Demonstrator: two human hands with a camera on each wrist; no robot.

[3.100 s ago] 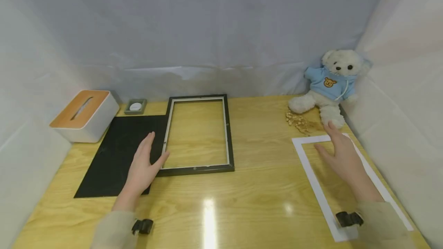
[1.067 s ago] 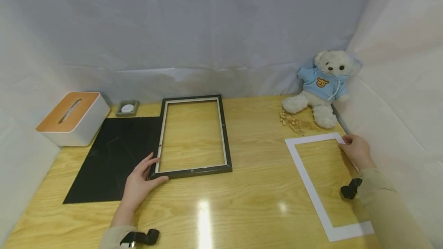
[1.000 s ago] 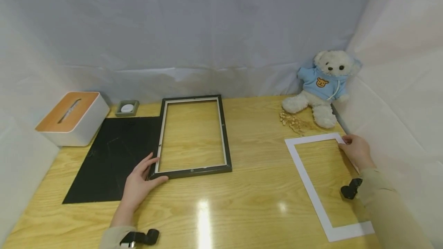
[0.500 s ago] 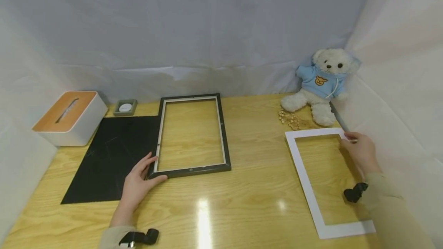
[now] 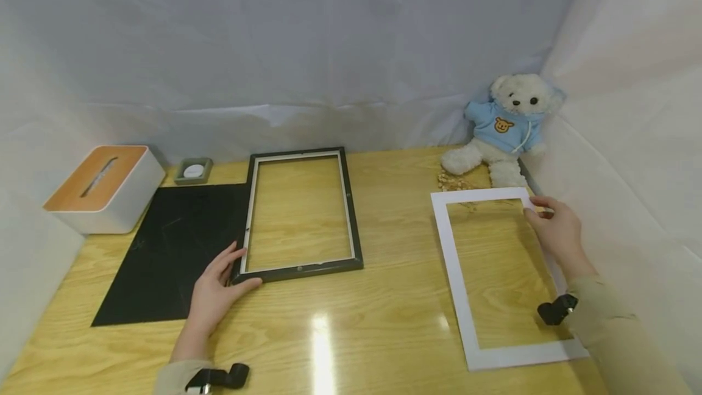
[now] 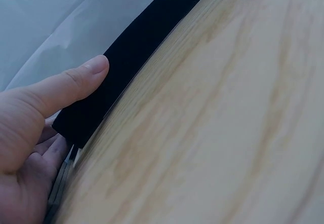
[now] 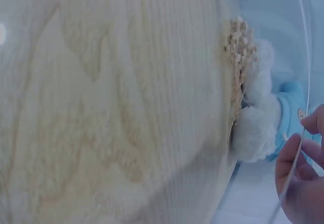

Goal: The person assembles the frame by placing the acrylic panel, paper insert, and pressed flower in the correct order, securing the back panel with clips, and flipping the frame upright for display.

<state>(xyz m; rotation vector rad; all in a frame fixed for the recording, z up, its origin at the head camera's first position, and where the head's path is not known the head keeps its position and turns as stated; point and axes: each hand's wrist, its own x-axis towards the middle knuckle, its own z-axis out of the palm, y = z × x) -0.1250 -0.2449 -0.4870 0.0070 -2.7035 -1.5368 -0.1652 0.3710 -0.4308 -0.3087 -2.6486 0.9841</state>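
A black picture frame [image 5: 323,269] with a pale inner lip lies on the wooden table, overlapping the right side of a black backing board [image 5: 164,255]. My left hand [image 5: 211,297] grips its near left corner. In the left wrist view, the thumb presses the black frame side [image 6: 136,46] while the other fingers sit behind the corner. My right hand [image 5: 562,233] pinches the far right part of a white rectangular mat [image 5: 457,279], held raised over the table. The right wrist view shows the mat edge-on as a thin line, between thumb and fingers [image 7: 288,158].
A white teddy bear [image 5: 507,120] in a blue hoodie sits at the back right, dried flowers [image 5: 452,181] at its feet. A tissue box [image 5: 131,200] with an orange lid and a small grey-green tray [image 5: 192,180] stand back left. White sheeting [image 5: 329,47] walls the table [image 5: 395,297].
My right hand has taken hold of the white mat, lifted it off the table and moved it a little left. My left hand has come to the frame's near left corner and stays there.
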